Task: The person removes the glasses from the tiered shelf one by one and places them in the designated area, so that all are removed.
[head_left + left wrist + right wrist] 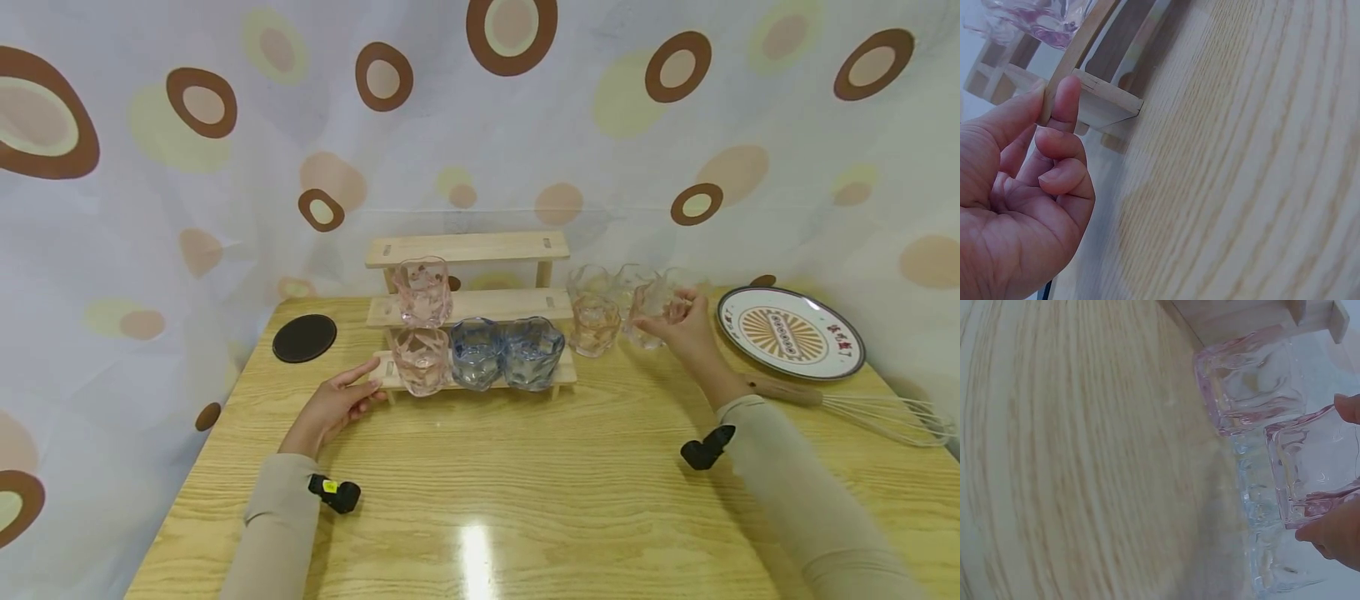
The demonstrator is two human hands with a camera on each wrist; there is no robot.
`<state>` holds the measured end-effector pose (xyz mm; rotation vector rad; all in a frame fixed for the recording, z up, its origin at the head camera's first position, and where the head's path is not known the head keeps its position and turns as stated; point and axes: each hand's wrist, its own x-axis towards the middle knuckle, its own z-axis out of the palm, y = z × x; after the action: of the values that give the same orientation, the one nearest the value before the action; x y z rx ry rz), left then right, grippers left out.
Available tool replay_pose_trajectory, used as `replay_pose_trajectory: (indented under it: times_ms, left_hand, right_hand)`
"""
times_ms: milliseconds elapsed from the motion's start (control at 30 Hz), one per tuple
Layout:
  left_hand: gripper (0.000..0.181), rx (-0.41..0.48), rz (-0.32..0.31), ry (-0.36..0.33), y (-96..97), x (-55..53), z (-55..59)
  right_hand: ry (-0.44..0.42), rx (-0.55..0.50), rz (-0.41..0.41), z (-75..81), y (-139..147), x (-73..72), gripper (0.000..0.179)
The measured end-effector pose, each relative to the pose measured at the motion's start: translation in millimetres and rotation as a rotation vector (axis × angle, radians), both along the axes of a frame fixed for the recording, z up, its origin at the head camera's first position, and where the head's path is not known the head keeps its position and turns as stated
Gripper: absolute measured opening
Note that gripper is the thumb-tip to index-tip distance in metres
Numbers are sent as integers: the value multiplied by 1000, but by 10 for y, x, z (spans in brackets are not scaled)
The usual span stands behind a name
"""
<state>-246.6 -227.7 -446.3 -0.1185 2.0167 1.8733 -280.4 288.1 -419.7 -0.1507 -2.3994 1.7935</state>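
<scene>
A three-tier wooden rack point(468, 247) stands at the back of the table. My left hand point(337, 407) pinches the left end of its lowest shelf between thumb and forefinger; the left wrist view shows the pinch on the shelf board point(1060, 87). One pink glass point(423, 292) sits on the middle shelf. Below it are another pink glass point(422, 362) and two blue glasses, one in the middle point(477, 354) and one at right point(534, 354). My right hand point(682, 325) grips a pale pink glass point(1316, 465), beside a peach-tinted glass point(596, 327) right of the rack.
Several clear glasses point(588, 279) stand behind the peach-tinted one. Farther right are a white patterned plate point(828, 354) with a dark rim and a wooden-handled whisk point(787, 390). A round black coaster point(303, 338) lies left of the rack.
</scene>
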Motion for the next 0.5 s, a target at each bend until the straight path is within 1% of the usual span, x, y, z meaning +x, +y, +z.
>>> replay_pose_trajectory:
  times_ms: [167,333,500]
  left_hand:
    - [55,15,3,-5,-9,7,3]
    - [55,21,6,-11,-12,11,6]
    - [54,19,7,-16,-6,4,2]
  right_hand:
    - [-6,3,-4,-96,-8,-43,86]
    - [-42,-12,-4,-150,-27,-72,86]
    - [-77,3,-10,-189,-33,-85,89]
